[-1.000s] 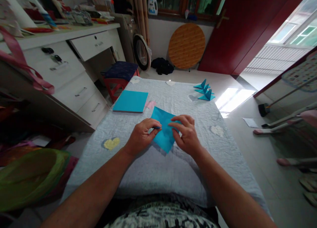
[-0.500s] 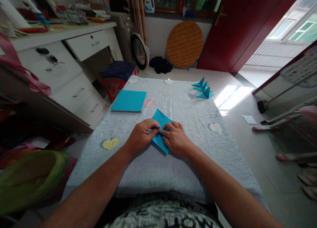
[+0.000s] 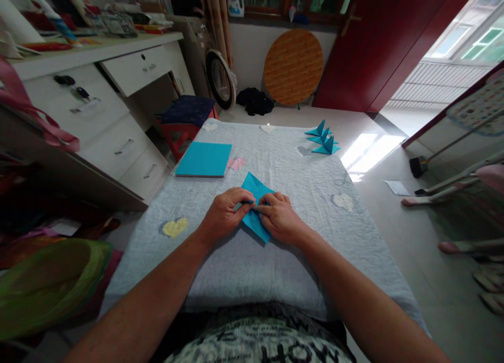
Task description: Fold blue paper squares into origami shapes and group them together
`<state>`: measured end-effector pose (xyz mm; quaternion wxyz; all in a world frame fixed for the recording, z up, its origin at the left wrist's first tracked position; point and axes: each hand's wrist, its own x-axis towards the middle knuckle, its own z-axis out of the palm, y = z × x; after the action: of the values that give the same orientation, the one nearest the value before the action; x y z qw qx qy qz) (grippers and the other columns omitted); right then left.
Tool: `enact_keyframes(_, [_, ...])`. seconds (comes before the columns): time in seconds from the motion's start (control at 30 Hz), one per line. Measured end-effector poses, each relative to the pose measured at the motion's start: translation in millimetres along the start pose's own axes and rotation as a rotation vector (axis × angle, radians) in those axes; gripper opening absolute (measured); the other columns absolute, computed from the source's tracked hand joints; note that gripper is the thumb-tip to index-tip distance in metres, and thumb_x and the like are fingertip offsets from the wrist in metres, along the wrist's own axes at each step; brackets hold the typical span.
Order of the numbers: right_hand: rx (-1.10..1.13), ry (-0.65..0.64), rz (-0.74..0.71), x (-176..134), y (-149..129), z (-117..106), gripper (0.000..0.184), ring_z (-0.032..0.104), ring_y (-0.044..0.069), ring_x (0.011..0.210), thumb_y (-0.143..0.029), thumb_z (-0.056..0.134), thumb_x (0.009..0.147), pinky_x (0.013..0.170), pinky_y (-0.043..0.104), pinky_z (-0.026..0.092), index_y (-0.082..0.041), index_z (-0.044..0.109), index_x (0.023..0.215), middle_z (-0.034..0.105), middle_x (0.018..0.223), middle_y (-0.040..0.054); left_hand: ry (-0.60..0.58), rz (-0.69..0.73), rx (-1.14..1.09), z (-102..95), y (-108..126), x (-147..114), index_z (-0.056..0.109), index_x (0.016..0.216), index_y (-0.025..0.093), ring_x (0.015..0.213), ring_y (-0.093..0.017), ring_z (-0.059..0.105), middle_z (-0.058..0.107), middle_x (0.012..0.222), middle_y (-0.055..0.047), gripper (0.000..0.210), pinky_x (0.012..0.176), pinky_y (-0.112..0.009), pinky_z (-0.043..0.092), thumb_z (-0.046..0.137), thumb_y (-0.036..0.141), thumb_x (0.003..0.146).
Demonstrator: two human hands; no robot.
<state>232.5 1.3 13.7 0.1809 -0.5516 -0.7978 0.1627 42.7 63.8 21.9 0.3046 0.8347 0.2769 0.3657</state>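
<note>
A blue sheet of origami paper [image 3: 256, 227] lies slanted on the cloth-covered table in front of me, partly hidden by my hands. My left hand [image 3: 225, 211] pinches a folded edge of it between thumb and forefinger. From the other side my right hand [image 3: 280, 216] presses on the paper, fingers bent and close to the left fingertips. Beyond my left hand is a stack of blue paper [image 3: 205, 159]. At the far right corner stand three folded blue paper shapes [image 3: 326, 145] with upright points, set in a row.
The table's pale quilted cloth [image 3: 252, 279] carries heart patches. To the left are a white drawer desk [image 3: 129, 142], a stool [image 3: 189, 111] and a green mesh basket [image 3: 51, 284]. A round wooden board [image 3: 293, 66] leans on the back wall beside a red door [image 3: 378, 48].
Both hands keep nearly the same hold on the blue paper. The whole view has shifted very slightly; nothing else visibly moved.
</note>
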Motion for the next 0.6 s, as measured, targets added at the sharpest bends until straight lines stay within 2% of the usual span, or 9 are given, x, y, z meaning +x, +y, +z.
enact_keyframes(0.27, [-0.004,0.012,-0.021,-0.1,1.5,-1.1,0.03,0.049,0.023,0.102,-0.02,0.05,0.096,0.094,0.042,0.033,-0.021,0.073,0.115,0.065,0.113,0.0081,0.04,-0.005,-0.025,0.3,3.3,1.1,0.067,0.087,0.02,0.089,-0.019,0.068,0.072,0.09,-0.004,0.009,0.084,-0.032,0.054,0.06,0.021,0.091])
enact_keyframes(0.5, [0.003,0.013,-0.027,0.2,2.4,-1.0,0.028,0.051,0.023,0.101,-0.02,0.049,0.096,0.094,0.041,0.034,-0.02,0.073,0.11,0.066,0.112,0.008,0.03,-0.023,-0.018,-1.2,6.8,2.5,0.068,0.086,0.02,0.087,-0.019,0.068,0.072,0.089,-0.004,0.009,0.082,-0.032,0.053,0.06,0.022,0.09])
enact_keyframes(0.6, [0.023,0.063,-0.003,0.0,8.1,-4.7,0.029,0.052,0.023,0.102,-0.021,0.047,0.097,0.094,0.041,0.037,-0.02,0.073,0.109,0.066,0.113,0.0083,0.037,-0.03,-0.005,-1.6,6.6,2.5,0.068,0.086,0.019,0.086,-0.019,0.068,0.072,0.089,-0.004,0.009,0.081,-0.032,0.053,0.06,0.023,0.09])
